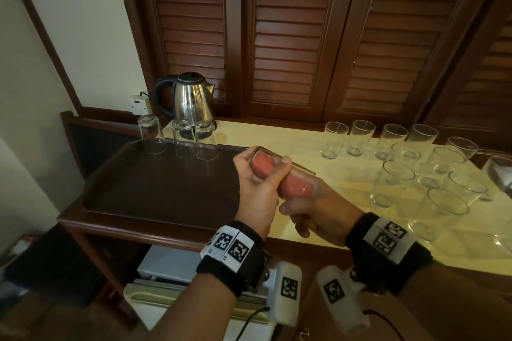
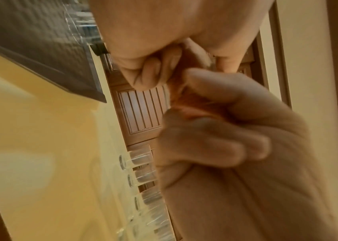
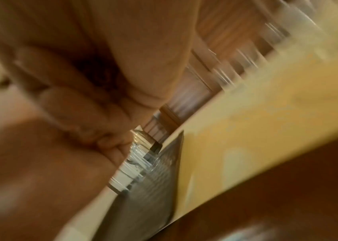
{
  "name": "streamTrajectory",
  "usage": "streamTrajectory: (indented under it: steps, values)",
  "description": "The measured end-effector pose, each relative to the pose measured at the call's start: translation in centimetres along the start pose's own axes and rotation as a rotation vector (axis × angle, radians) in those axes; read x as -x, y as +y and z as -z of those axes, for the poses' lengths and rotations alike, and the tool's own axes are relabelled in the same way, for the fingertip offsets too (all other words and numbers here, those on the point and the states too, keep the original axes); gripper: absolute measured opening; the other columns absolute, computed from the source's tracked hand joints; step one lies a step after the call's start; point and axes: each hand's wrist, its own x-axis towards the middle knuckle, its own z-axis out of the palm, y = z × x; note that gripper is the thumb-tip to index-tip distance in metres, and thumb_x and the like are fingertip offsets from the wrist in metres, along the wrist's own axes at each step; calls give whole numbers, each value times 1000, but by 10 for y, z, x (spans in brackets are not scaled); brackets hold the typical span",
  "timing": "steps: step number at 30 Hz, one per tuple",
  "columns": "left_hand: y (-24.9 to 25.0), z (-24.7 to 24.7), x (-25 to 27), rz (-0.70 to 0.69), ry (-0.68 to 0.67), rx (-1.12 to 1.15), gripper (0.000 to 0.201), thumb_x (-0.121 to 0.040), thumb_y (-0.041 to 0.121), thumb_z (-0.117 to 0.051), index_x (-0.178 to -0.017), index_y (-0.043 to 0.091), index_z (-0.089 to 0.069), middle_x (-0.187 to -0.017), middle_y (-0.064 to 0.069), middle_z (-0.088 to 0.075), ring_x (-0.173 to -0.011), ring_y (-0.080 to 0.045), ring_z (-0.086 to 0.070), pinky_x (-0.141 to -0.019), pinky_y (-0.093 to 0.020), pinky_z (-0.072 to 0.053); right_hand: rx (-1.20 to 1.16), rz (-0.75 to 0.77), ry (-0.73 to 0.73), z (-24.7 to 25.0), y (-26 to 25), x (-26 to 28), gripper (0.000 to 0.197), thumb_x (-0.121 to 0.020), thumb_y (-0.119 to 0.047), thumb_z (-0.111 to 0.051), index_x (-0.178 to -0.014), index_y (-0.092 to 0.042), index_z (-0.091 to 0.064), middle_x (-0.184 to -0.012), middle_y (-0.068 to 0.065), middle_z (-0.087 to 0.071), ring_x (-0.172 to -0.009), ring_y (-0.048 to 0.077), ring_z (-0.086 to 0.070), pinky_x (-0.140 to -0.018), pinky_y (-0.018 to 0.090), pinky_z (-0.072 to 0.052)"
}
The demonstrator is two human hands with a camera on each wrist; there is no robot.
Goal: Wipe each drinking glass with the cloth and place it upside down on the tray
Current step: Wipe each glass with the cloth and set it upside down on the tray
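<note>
While louvred wooden doors (image 1: 279,30) fill the wall behind, a yellow counter (image 1: 346,183) runs across the scene with a dark tray (image 1: 155,185) at its left end. A steel kettle (image 1: 192,101) stands behind the tray. Three upside-down glasses (image 1: 181,138) sit in a row along the tray's far edge; a cluster of upright glasses (image 1: 410,163) waits on the counter to the right. The left hand (image 1: 256,188) is wrapped around a held glass (image 1: 273,166) above the tray's right edge, lying tilted. The right hand (image 1: 318,210) has its fingers curled on the pink cloth (image 1: 295,184) stuffed inside that glass.
</note>
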Motion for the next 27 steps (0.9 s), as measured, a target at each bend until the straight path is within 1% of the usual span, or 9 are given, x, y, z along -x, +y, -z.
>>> streamTrajectory:
  steps: [3,6,10,12,14,17,23,25,27]
  values:
    - [3,3,-4,10,-23,-83,62,-90,27,-81,-137,34,-40,-126,-11,-64,-111,-24,-70,-86,-35,-61,100,62,23,7,-1,3,64,-84,20,-51,-122,-29,-62,-77,-2,-62,-53,15,-53,-48,30,-48]
    - [8,5,-11,128,-15,-93,67,-86,45,-81,-138,35,-41,-131,-13,-62,-116,-30,-68,-103,-51,-55,510,151,182,2,2,-5,80,-81,16,-50,-144,-32,-51,-133,-17,-61,-113,8,-63,-90,29,-57]
    - [5,1,-6,30,0,-39,53,-94,18,-76,-133,32,-44,-124,-13,-62,-108,-25,-68,-88,-41,-59,165,66,42,-6,4,-6,66,-84,18,-53,-131,-28,-59,-87,11,-61,-53,19,-51,-46,31,-49]
    - [2,2,-5,-14,-25,-37,54,-93,16,-78,-131,35,-45,-122,-12,-64,-108,-27,-70,-87,-41,-61,-113,-4,-12,-1,0,-1,58,-87,18,-52,-126,-24,-61,-71,7,-52,-43,14,-39,-41,28,-40]
    - [3,3,-9,36,-2,-94,55,-91,33,-80,-132,37,-44,-125,-11,-64,-111,-28,-69,-87,-44,-60,147,99,29,7,3,0,66,-84,19,-51,-132,-26,-60,-83,3,-62,-53,15,-54,-48,33,-50]
    - [5,4,-14,154,11,-101,57,-87,51,-78,-131,41,-44,-132,-14,-64,-113,-30,-67,-84,-42,-55,456,165,162,2,4,-8,81,-80,16,-53,-148,-28,-49,-142,-6,-56,-118,11,-63,-92,30,-57]
    - [-1,2,-9,30,-23,-70,46,-96,30,-74,-131,32,-44,-122,-11,-61,-99,-23,-67,-83,-46,-62,-21,-1,-12,3,-3,3,59,-89,17,-52,-125,-29,-59,-65,-2,-53,-43,8,-43,-43,27,-44]
    - [1,2,-11,79,-23,-145,50,-96,44,-71,-135,33,-41,-123,-11,-61,-92,-17,-61,-91,-51,-58,208,70,64,8,0,2,70,-86,19,-50,-129,-36,-57,-83,-8,-62,-57,5,-58,-52,26,-52]
    - [2,1,-14,150,-18,-129,50,-98,47,-69,-135,33,-39,-125,-10,-60,-99,-19,-60,-89,-45,-53,286,26,183,4,-6,-4,80,-83,18,-50,-143,-36,-49,-129,-13,-61,-104,0,-65,-80,23,-58]
